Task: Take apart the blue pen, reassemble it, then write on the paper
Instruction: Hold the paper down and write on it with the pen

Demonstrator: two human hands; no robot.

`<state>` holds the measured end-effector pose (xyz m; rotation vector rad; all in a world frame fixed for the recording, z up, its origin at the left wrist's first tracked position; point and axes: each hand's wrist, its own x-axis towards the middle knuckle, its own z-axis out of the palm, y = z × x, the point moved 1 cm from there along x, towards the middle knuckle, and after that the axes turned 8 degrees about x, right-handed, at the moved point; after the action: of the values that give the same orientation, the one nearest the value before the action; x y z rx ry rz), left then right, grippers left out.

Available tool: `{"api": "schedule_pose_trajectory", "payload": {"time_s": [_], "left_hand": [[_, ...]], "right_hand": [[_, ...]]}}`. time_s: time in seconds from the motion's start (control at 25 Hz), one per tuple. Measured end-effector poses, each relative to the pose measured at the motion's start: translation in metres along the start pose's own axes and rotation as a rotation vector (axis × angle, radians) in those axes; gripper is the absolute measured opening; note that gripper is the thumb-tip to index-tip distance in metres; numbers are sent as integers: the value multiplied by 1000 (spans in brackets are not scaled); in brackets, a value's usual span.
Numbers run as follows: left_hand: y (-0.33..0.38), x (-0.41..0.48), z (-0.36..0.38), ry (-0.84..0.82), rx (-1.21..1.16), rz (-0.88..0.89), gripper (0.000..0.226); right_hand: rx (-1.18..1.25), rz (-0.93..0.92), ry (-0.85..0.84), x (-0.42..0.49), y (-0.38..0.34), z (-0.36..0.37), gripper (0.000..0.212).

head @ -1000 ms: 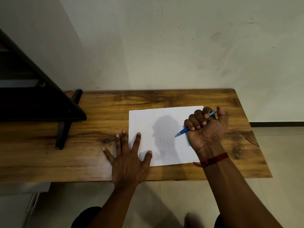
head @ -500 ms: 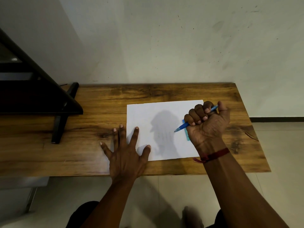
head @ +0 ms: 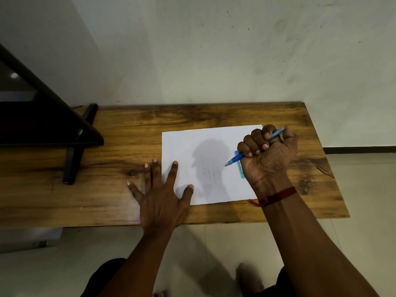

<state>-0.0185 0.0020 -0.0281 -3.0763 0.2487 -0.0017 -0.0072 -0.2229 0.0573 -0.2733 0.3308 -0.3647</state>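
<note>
A white sheet of paper [head: 203, 146] lies on the wooden table [head: 214, 114]. My right hand [head: 267, 155] is closed in a fist around the blue pen [head: 234, 159], over the paper's right edge. The pen's tip points down-left, just above or at the sheet, and its back end sticks out past my thumb. My left hand [head: 160, 194] lies flat with fingers spread on the paper's lower left corner and the table beside it. Faint marks show in the shadow on the sheet.
A light blue flat object [head: 241, 170] lies on the paper, partly hidden under my right hand. A black stand with legs [head: 72, 159] sits on the table's left side. A wall runs behind the table; tiled floor lies below and to the right.
Both hands keep their places on the paper; the pen stays gripped the same way. The view has shifted slightly, with the table sitting a little higher in frame.
</note>
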Motion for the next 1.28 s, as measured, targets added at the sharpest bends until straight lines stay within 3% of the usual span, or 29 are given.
{"api": "schedule_pose_trajectory", "payload": {"time_s": [0.6,0.8,0.96,1.28], "left_hand": [[0,0,1,-2,-8,11,76],[0,1,2,-5,-3,13,75],[1,0,0,-1,-13,11,76],[0,-1,-3,-22,-11,2,77]], "right_hand": [[-5,31,-13,1,-1,1,48],[-2,9,-9,0,-1,0,37],[8,28,-6,-1,-1,2,50],[12,39,-18,-2,-2,4,47]]}}
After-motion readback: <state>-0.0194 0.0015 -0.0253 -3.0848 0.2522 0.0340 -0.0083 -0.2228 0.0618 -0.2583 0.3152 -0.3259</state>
